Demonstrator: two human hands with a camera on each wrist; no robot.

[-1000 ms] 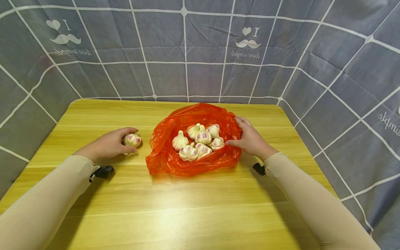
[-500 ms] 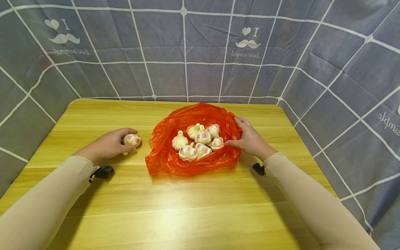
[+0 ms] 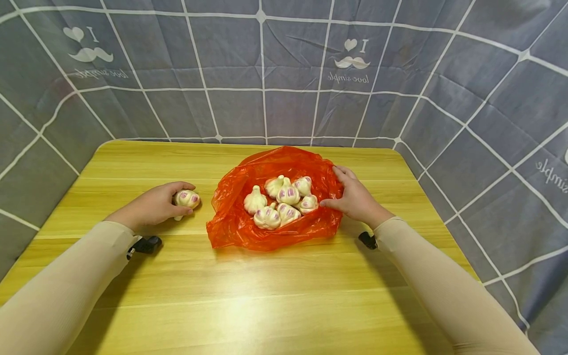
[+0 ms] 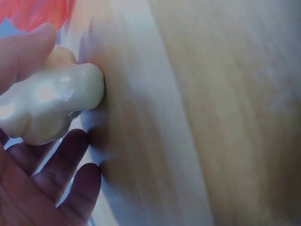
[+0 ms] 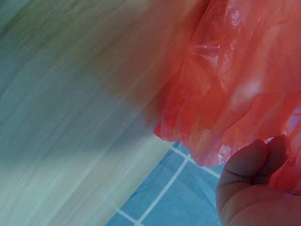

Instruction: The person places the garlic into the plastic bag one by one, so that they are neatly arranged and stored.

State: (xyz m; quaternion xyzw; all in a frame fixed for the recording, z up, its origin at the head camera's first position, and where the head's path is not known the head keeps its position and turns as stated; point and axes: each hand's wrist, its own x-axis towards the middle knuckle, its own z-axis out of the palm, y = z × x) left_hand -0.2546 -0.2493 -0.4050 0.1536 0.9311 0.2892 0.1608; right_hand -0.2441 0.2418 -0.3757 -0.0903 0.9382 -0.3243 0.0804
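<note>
At the left of the head view, my left hand holds a white garlic bulb with purple streaks, low at the wooden tabletop. The left wrist view shows the same bulb with its stem end at the wood, thumb on one side and fingers around the other. A crumpled red plastic bag lies spread open in the middle, with several garlic bulbs inside. My right hand grips the bag's right edge, its thumb toward the bulbs. In the right wrist view, the bag partly hides those fingers.
The wooden table stretches in front of both arms. A grey curtain with white grid lines hangs behind it and along both sides. Small black devices sit under the wrists.
</note>
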